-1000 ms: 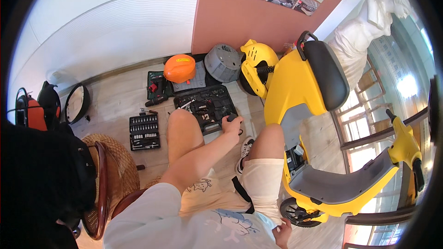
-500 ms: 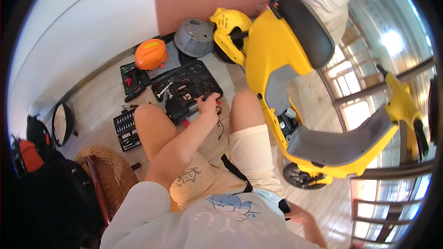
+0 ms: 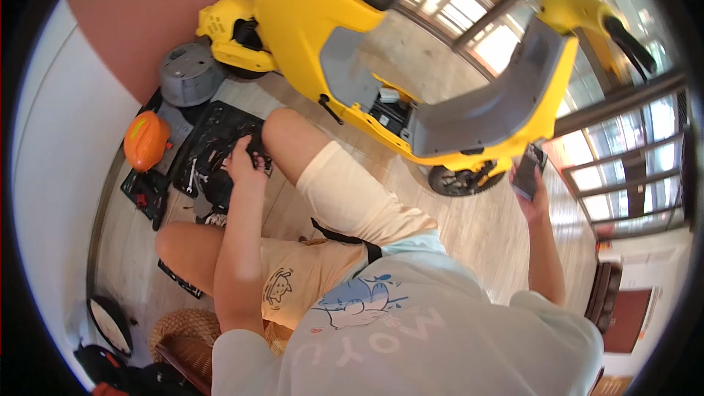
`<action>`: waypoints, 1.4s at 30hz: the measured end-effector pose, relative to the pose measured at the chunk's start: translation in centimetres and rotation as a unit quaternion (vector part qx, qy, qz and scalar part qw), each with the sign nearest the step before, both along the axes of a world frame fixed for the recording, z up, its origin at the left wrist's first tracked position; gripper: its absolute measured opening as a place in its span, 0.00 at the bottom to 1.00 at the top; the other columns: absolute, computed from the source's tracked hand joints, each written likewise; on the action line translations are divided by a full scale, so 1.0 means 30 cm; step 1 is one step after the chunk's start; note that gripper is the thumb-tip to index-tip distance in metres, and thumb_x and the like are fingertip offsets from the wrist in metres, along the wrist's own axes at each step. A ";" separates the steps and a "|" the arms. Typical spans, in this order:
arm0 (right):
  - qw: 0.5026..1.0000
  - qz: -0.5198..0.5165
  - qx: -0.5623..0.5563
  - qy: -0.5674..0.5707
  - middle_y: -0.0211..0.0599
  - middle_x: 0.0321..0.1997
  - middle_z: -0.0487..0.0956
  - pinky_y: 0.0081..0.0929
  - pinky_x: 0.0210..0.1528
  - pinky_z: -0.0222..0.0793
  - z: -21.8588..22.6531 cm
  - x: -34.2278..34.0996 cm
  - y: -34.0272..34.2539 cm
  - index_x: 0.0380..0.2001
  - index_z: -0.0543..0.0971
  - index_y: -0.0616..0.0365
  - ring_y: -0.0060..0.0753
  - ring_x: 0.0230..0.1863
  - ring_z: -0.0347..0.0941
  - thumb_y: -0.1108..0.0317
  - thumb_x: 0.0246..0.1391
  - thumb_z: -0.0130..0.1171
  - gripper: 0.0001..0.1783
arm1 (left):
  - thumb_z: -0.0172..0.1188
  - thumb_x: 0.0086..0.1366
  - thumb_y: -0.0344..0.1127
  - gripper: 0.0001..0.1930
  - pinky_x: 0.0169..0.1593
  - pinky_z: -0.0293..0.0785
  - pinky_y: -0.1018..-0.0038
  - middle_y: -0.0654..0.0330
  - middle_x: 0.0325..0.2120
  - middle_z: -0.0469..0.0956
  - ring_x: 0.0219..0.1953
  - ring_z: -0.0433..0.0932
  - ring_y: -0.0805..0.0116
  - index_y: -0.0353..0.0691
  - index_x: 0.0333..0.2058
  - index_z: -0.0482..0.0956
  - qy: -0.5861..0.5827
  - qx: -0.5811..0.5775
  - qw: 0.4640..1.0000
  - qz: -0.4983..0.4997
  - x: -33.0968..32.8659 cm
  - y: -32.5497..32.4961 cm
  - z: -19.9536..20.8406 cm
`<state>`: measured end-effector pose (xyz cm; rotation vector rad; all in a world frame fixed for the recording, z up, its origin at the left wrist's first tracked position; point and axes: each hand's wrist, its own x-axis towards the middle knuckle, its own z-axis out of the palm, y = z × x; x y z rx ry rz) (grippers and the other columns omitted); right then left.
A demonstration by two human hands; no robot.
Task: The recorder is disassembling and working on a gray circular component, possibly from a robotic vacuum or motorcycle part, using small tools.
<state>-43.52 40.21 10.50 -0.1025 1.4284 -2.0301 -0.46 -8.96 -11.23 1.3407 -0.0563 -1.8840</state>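
Note:
My right hand [image 3: 537,202] is raised at the right, wrapped round a dark smartphone [image 3: 526,172]. My left hand [image 3: 242,163] reaches down past my knee to the open black tool case [image 3: 202,143] on the floor. Its fingers are curled at a dark thing near the case's right edge, and what it is cannot be made out. Several tools, among them a silver wrench [image 3: 192,176], lie in the case. In front of me stands a yellow scooter [image 3: 293,22] with its grey footboard open, showing a compartment [image 3: 391,114] with dark parts inside.
Beside the tool case lie an orange helmet [image 3: 147,139], a grey tub-like part [image 3: 189,77] and a cordless drill [image 3: 152,194]. A yellow scooter-like machine [image 3: 227,29] stands by the wall. A socket set [image 3: 180,279] is partly behind my leg, near a wicker chair [image 3: 183,330] and a round mirror [image 3: 110,325].
The view has swung to the right. My right hand has come up from my side with the smartphone. My left hand stays down at the tool case.

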 end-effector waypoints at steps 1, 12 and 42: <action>0.998 0.032 -0.062 0.000 0.51 0.63 0.73 0.48 0.67 0.66 0.009 -0.024 -0.003 0.68 0.63 0.62 0.49 0.63 0.71 0.61 0.66 0.54 0.31 | 0.75 0.50 0.32 0.27 0.31 0.70 0.73 0.63 0.35 0.73 0.30 0.71 0.70 0.51 0.46 0.70 0.008 -0.008 1.000 -0.011 -0.007 -0.002 0.017; 0.992 -0.049 -0.024 0.112 0.55 0.69 0.69 0.53 0.69 0.63 0.228 -0.015 -0.132 0.71 0.59 0.57 0.53 0.67 0.69 0.55 0.62 0.46 0.36 | 0.72 0.56 0.36 0.14 0.31 0.68 0.77 0.66 0.33 0.77 0.30 0.70 0.74 0.45 0.40 0.79 -0.002 0.005 1.000 -0.006 -0.022 0.015 0.091; 0.983 -0.083 0.041 0.159 0.54 0.67 0.72 0.51 0.67 0.65 0.220 -0.071 -0.204 0.69 0.60 0.61 0.52 0.66 0.70 0.54 0.66 0.44 0.33 | 0.73 0.55 0.38 0.14 0.32 0.68 0.79 0.70 0.32 0.76 0.33 0.71 0.77 0.52 0.40 0.80 -0.026 0.002 1.000 -0.010 -0.008 -0.004 0.069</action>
